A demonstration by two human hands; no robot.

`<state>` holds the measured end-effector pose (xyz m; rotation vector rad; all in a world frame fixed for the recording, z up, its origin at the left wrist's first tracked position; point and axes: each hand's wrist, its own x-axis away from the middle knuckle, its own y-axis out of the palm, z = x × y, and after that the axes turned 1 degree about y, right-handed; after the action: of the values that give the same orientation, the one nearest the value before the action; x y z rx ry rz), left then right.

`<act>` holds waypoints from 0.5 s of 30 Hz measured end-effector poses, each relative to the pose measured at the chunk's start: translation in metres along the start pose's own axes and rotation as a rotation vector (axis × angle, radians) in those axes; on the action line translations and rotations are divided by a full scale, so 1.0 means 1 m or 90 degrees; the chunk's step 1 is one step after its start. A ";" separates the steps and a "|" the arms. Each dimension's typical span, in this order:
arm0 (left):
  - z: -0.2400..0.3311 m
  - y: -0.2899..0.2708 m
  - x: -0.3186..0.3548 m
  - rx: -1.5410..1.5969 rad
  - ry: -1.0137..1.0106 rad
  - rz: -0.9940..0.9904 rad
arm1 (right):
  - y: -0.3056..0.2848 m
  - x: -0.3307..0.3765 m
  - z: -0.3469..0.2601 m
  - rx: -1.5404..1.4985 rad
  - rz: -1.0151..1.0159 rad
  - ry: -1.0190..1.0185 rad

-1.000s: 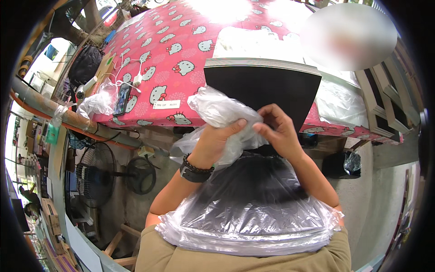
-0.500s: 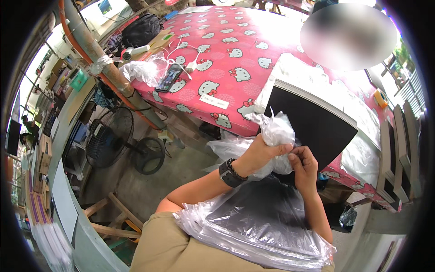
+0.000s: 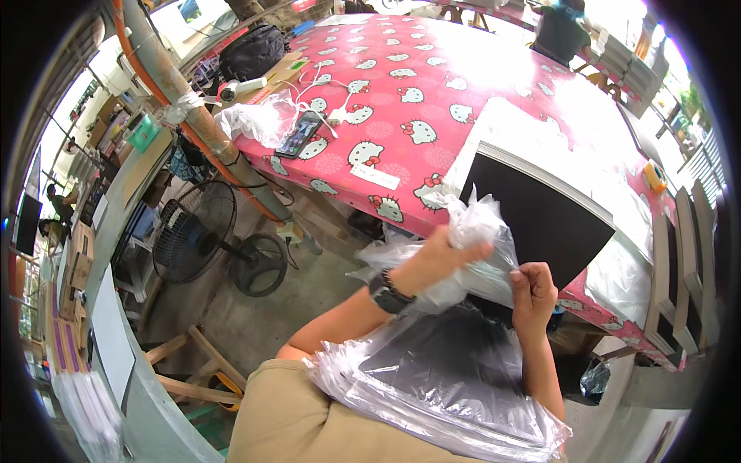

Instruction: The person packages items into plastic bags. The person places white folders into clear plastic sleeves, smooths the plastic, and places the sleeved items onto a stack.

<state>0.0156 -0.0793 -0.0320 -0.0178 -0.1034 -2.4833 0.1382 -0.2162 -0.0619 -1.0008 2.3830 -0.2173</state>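
Note:
My left hand (image 3: 438,258), smeared a little by motion, is closed round a bunched clear plastic bag (image 3: 477,222). A loose part of the plastic trails off to the left below the wrist. My right hand (image 3: 534,292) pinches the bag's edge on the right, and the film is stretched between the two hands. Behind them a flat black panel (image 3: 540,202) with a pale edge rests at the table's near edge. Across my lap lies a pile of clear plastic bags (image 3: 432,386), with something dark showing through.
The table (image 3: 301,185) has a pink patterned cover. A phone (image 3: 299,134), white cables and crumpled plastic lie at its left. Several dark panels (image 3: 670,285) stand at the right. A black fan (image 3: 193,231) and a pole (image 3: 204,135) are left. Another person (image 3: 562,31) sits far right.
My right hand has moved right and slightly down, away from my left, pulling the bag's film wider. The view has shifted a little, and the far-right person now appears farther back.

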 end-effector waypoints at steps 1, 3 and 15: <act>0.010 -0.016 -0.003 -0.114 -0.051 0.021 | -0.003 -0.001 0.003 0.000 0.031 0.005; -0.051 -0.107 -0.031 -0.575 0.307 0.128 | -0.004 0.000 0.001 -0.011 0.074 0.000; -0.084 -0.328 -0.043 -0.980 -0.162 0.454 | -0.014 0.004 0.014 -0.077 -0.027 0.119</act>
<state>-0.1495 0.1993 -0.1406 -0.8258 1.4083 -1.3142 0.1523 -0.2285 -0.0704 -1.1318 2.5714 -0.1919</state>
